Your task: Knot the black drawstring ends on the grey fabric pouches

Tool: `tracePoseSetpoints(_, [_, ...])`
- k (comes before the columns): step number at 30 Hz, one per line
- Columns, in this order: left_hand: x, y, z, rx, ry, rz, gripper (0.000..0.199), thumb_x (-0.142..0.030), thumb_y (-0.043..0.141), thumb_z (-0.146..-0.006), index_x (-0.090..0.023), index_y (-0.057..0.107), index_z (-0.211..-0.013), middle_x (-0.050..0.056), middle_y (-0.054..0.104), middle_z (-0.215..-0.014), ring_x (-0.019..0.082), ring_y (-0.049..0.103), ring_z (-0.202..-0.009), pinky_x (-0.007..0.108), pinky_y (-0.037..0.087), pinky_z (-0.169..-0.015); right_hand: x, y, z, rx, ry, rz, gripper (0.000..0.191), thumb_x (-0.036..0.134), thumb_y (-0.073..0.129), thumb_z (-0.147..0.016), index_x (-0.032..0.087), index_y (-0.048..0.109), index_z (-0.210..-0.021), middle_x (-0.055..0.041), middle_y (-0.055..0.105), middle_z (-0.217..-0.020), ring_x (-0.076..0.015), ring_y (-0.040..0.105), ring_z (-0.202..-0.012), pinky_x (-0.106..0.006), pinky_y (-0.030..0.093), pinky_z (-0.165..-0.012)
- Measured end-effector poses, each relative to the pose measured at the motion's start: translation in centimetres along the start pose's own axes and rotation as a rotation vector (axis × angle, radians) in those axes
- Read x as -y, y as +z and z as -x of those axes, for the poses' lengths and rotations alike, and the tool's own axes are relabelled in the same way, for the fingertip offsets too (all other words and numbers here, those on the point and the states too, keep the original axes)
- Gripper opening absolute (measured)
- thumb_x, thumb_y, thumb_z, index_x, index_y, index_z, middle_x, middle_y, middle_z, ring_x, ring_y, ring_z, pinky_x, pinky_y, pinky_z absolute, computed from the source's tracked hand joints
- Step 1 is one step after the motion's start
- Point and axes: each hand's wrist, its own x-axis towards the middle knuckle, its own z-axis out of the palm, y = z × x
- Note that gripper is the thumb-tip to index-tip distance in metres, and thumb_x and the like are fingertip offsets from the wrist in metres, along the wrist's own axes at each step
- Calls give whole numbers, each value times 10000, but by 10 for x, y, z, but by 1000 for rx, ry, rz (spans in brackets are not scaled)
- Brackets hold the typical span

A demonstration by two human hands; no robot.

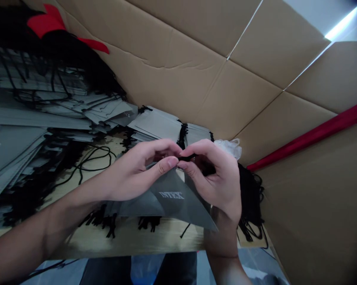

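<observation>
The flat grey pouch with white INTEX lettering hangs tilted just below my fingers, above the near part of the desk, one pointed corner reaching down toward my right wrist. Over its top I have a short stretch of thin black cord, and both my hands are closed in on it: my left grip is narrowed to a pinch of thumb and forefinger at the cord's left end, and my right grip pinches it from the other side, the two sets of fingertips almost meeting. Under the pouch's lower edge, black frayed cord ends stick out over the pale wooden desk. Just beyond my fingers stand neat stacks of grey flat pouches with black cord ends, and beside them a crumpled clear plastic bag. Past my right wrist hangs a thick bundle of black cords at the desk's edge. To my left a loose looped black cord lies on the wood, next to a large, spread pile of grey pouches. Farther back, a bright red strip lies across a dark heap of black cords, against the brown cardboard wall
</observation>
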Motion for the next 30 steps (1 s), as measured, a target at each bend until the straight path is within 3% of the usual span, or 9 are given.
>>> tracePoseSetpoints(3, [-3, -3, 2, 45, 73, -254, 229, -317, 641, -1173, -200, 796, -1052, -3, 818, -893, 133, 720, -753, 224, 519, -653, 3, 1, 2, 6, 52, -10, 130, 185, 869, -1047, 253, 774, -1106, 21, 803, -976, -119, 677, -741, -260, 530, -620])
tracePoseSetpoints(6, [-3, 0, 8, -48, 200, -496, 218, -221, 591, -1157, -196, 801, -1105, 10, 854, -944, 136, 743, -760, 257, 503, -689, 7, 3, 2, 19, 61, -2, 105, 177, 840, -1047, 245, 766, -1073, 22, 812, -957, -118, 697, -730, -253, 555, -618])
tracePoseSetpoints(9, [-3, 4, 14, -110, 222, -609, 183, -197, 580, -1122, -199, 757, -1072, -5, 811, -855, 127, 688, -664, 276, 466, -641, 9, 9, 0, 39, 11, -3, 107, 137, 804, -1035, 233, 781, -1075, 10, 817, -957, -119, 719, -751, -236, 595, -640])
tracePoseSetpoints(11, [-2, 6, 15, -115, 187, -571, 112, -196, 610, -1065, -211, 713, -1025, -35, 753, -784, 113, 621, -595, 271, 433, -582, 10, 13, -1, 63, -35, -7, 120, 109, 787, -1032, 219, 794, -1080, 2, 824, -965, -113, 733, -772, -225, 617, -677])
tracePoseSetpoints(14, [0, 8, 12, -91, 103, -413, 66, -192, 625, -1009, -221, 679, -987, -33, 779, -845, 126, 696, -687, 256, 460, -587, 11, 15, -1, 66, -56, -8, 91, 107, 799, -1041, 192, 804, -1075, -5, 828, -963, -92, 719, -751, -204, 592, -669])
tracePoseSetpoints(18, [2, 10, 7, -51, 50, -373, 147, -209, 544, -1135, -213, 690, -1152, -19, 823, -1008, 130, 758, -843, 253, 521, -714, 12, 11, 1, 55, 24, -20, 43, 163, 824, -1075, 205, 816, -1077, -2, 847, -971, -99, 720, -752, -220, 579, -674])
tracePoseSetpoints(20, [3, 10, 9, -1, 65, -429, 198, -219, 481, -1183, -216, 677, -1161, -22, 803, -995, 122, 725, -813, 257, 501, -719, 13, 7, 1, 63, 87, -60, 38, 187, 852, -1066, 213, 825, -1072, 0, 853, -960, -110, 744, -767, -224, 588, -680])
tracePoseSetpoints(24, [-1, 5, 13, 81, 107, -529, 258, -125, 450, -1139, -228, 540, -920, -61, 610, -763, 107, 524, -620, 282, 360, -590, 10, 2, 0, 65, 193, -203, 83, 155, 892, -1010, 217, 836, -999, 26, 824, -868, -86, 701, -679, -190, 552, -606])
tracePoseSetpoints(30, [-8, -3, 8, 183, 300, -310, 318, -71, 438, -1116, -236, 435, -844, -50, 531, -722, 127, 486, -649, 286, 381, -628, -6, 0, 4, 99, 321, -685, 228, 100, 1009, -895, 242, 884, -1023, 24, 838, -891, -107, 730, -717, -199, 571, -606])
